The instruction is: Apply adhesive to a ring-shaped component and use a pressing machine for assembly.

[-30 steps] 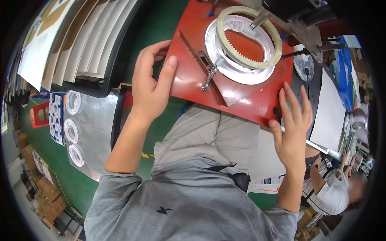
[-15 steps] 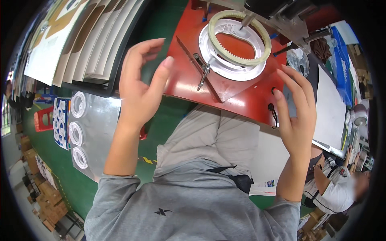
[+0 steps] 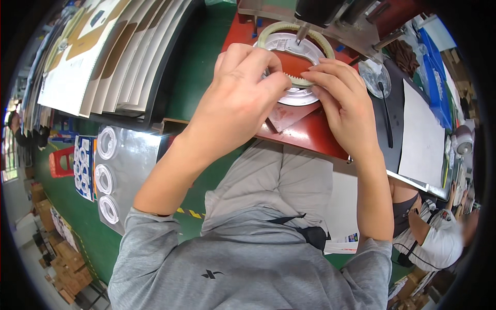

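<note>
Because both your hands meet over the same small area, the cream toothed ring (image 3: 326, 46) is partly covered; it lies over the white plastic ring (image 3: 299, 97), upon the red plate (image 3: 312, 132), in front of your body. Your left hand (image 3: 237, 95) is bent, with thumb and forefinger brought together at the near left rim; whether something is pinched between them, I cannot tell. Your right hand (image 3: 345, 98) is half curled, fingertips at the near right rim of the toothed ring, and its grip is also not clear. This two-sided position probably serves to keep the rings steady and well aligned. The red plate seems chosen as a firm base, with the metal spindle (image 3: 303, 34) standing above the far side of the rings.

Your left hand and wrist hide the left part of the plate, and the upper edge cuts off the machine (image 3: 323, 10) which carries the spindle. At the right, a co-worker (image 3: 439, 237) is only partly visible.
</note>
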`<state>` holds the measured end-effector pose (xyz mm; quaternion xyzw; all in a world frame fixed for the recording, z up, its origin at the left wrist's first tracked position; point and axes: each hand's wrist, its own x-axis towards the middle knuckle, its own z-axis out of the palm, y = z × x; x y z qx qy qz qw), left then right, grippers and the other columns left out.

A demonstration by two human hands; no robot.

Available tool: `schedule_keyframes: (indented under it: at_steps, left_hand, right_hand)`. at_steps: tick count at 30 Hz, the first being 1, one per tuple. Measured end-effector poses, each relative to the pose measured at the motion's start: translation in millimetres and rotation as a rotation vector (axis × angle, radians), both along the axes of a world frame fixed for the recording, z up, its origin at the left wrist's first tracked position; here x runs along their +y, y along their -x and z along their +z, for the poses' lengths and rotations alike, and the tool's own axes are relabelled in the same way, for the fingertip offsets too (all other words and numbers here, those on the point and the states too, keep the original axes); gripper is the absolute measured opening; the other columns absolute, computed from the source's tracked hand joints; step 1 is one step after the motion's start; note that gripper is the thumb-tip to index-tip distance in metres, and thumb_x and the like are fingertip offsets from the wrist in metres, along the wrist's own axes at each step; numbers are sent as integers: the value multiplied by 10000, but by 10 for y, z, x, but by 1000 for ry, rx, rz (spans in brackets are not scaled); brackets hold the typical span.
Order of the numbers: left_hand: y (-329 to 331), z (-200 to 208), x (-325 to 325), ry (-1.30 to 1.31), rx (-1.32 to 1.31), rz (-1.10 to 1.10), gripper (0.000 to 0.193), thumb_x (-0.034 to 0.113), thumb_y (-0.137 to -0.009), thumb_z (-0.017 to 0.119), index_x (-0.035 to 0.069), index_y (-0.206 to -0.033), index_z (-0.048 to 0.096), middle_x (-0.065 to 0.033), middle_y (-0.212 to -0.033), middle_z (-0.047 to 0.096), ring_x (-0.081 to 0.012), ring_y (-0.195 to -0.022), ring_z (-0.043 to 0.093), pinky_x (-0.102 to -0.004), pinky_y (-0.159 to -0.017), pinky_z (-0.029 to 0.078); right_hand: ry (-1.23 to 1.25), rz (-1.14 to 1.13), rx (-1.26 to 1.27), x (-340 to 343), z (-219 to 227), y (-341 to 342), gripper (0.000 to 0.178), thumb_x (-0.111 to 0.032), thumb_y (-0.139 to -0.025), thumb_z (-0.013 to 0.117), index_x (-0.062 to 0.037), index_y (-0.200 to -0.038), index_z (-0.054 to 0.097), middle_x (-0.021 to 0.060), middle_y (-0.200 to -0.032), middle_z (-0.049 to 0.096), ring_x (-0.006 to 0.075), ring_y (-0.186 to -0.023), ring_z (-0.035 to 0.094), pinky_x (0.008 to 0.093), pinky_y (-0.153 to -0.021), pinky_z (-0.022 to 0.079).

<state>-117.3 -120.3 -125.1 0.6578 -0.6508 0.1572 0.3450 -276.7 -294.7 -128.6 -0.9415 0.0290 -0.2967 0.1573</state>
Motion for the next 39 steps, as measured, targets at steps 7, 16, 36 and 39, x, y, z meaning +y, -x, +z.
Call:
schedule_keyframes:
  at_steps: [7,16,36,39]
  left_hand:
    - [-96,126,84,-95,91,-110,184,3,-767,781,49,-928,707,-46,-945,723,-261,-907,594,-354,-794,496]
    - [-220,190,141,-214,208,-135,165,-5,-811,772,34,-958,710,-58,-954,721,-243,-878,593,-339,-763,496]
    - [-254,41,239,-192,47,-104,191,58,-813,786,53,-1002,755,-78,-1129,663,-260,-989,616,-366,-845,523]
    - [-159,-89,331,-124,10,-24,296,34,-794,804,63,-1086,764,-90,-1139,671,-280,-1070,643,-383,-870,549]
  right_hand:
    - [-10,6,-17,-3,-10,-14,196,-72,-860,731,-110,-1048,771,42,-1035,690,269,-1054,642,403,-906,486]
    - [5,-79,-92,178,-84,-118,250,-36,-818,739,-118,-1049,791,30,-939,684,258,-946,647,393,-809,517]
    - [-25,-87,-38,195,12,-141,197,-57,-845,771,-59,-1042,777,78,-983,709,279,-954,652,375,-826,531]
    - [5,-83,-29,198,25,-150,200,-52,-833,775,-57,-1033,776,79,-972,708,282,-951,652,375,-827,531]
